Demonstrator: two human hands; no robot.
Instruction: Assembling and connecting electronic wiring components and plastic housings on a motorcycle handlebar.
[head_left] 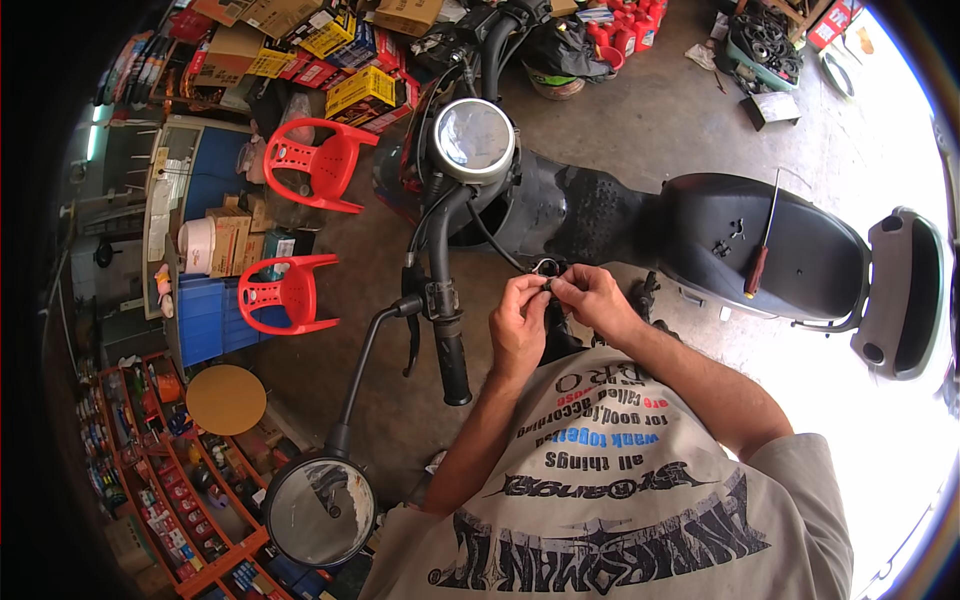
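Observation:
In front of my chest, my left hand (pixel 518 318) and my right hand (pixel 597 298) meet, thumbs and fingertips pinched together. Between them is a small dark piece, mostly covered by the fingers. Just beyond the fingertips a small shiny ring (pixel 545 266) shows, and a black cable (pixel 490 238) curves from the handlebar toward it; whether they join is hidden. The hands are beside the scooter's footwell (pixel 590 210). On its black seat (pixel 700 215) lie a screwdriver (pixel 758 270) with a reddish handle and a few small dark parts (pixel 730 240).
To the left are the handlebar grip (pixel 452 360), round gauge (pixel 474 140) and mirror (pixel 320 508). Two red chairs (pixel 330 165) stand by a blue cabinet (pixel 203 320). Stacked boxes (pixel 360 98), red bottles (pixel 630 30) and a bin of parts (pixel 762 50) line the far side.

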